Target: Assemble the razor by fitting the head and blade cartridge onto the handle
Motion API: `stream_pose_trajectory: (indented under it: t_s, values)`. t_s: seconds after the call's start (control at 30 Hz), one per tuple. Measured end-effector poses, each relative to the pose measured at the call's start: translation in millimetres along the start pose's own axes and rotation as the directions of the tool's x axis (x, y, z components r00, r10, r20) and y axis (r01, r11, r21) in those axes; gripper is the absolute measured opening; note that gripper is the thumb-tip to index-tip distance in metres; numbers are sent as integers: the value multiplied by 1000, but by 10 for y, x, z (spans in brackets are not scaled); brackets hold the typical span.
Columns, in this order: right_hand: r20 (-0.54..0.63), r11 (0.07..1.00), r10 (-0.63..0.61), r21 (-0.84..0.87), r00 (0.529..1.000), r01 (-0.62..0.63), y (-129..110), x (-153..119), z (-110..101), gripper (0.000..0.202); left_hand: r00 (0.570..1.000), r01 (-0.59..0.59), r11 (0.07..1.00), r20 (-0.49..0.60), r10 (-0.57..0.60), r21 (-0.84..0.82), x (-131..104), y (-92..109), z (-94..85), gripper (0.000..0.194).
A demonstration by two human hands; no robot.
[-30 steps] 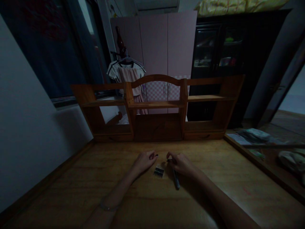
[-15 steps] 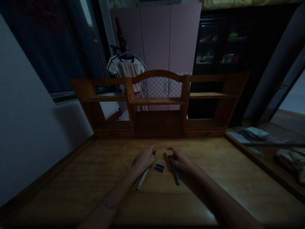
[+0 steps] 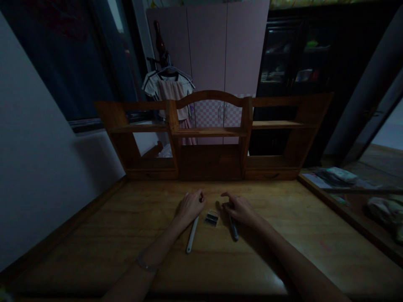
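Note:
My left hand (image 3: 191, 206) is closed over a slim white stick-like tool (image 3: 192, 235). The tool's rear end, with a small hole in it, points back toward me on the desk. A small dark bit shows at the pinched fingertips; whether it belongs to the tool I cannot tell. My right hand (image 3: 239, 209) has its index finger stretched out to the left, while the other fingers are closed on a dark pen-shaped tool (image 3: 234, 230). Between the hands lies a small clear case (image 3: 212, 218) with dark contents too dim to make out.
The wooden desk (image 3: 151, 235) carries a wooden shelf unit (image 3: 209, 133) along its back edge. To the left is a white wall (image 3: 37, 159). Beyond the desk's right rim lie a packet (image 3: 341, 175) and some cloth (image 3: 385, 214). A pink wardrobe (image 3: 208, 50) stands behind.
The white tool has turned, its rear end swinging slightly right, and the dark bit at my left fingertips shows less. My right hand is nearly still. The whole view has shifted slightly.

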State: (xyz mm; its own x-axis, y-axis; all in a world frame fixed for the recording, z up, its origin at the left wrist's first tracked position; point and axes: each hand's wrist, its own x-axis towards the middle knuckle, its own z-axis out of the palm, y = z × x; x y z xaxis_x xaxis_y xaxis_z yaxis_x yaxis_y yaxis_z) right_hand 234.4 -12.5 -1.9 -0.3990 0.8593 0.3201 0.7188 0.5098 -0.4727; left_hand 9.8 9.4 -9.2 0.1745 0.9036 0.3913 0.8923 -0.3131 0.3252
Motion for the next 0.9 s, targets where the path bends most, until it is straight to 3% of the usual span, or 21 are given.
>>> stream_pose_trajectory:
  t_s: [0.13, 0.23, 0.33, 0.57, 0.77, 0.9]
  values:
    - [-28, 999, 29, 16, 999, -28, 6, 11, 13, 32, 977, -203, 963, 30, 212, -179, -1, 86, -41, 31]
    - [-95, 998, 55, 18, 994, -53, 6, 21, 8, 31, 901, -344, 892, 166, 402, -294, -33, 124, -80, 48]
    - [-142, 996, 85, 26, 986, -82, -1, 27, -7, 31, 845, -386, 869, 260, 467, -309, -68, 124, -122, 56]
    - [-183, 994, 107, 27, 977, -103, -3, 28, -6, 30, 898, -348, 910, 200, 393, -225, -105, 163, -118, 60]
    - [-174, 993, 116, 39, 978, -111, -4, 36, -5, 29, 898, -368, 905, 173, 405, -212, -132, 271, -116, 53]
    - [-173, 991, 133, 34, 976, -129, -18, 38, -10, 30, 963, -262, 939, 0, 268, -222, -32, 196, -123, 31]
